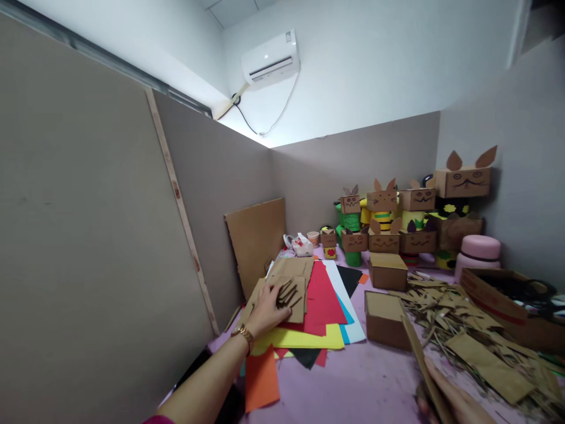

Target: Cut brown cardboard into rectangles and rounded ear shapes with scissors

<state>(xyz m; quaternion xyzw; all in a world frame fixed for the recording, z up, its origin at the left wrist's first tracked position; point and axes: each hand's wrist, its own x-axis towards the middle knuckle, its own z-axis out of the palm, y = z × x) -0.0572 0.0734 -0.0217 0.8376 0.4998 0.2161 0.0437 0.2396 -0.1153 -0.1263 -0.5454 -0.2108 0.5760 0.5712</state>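
Got the left hand (265,309) spread on stacked cardboard sheets (298,315), mid-frame, and a cardboard panel (418,352) pinched in the right hand (457,394), lower right. Could knock the cardboard box (384,327) with a low leftward swing, tbh.

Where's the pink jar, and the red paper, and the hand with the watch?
Pink jar (481,247): head view, on its lid.
Red paper (324,296): head view, middle of the sheet.
Left hand (268,307): head view, back of the hand.
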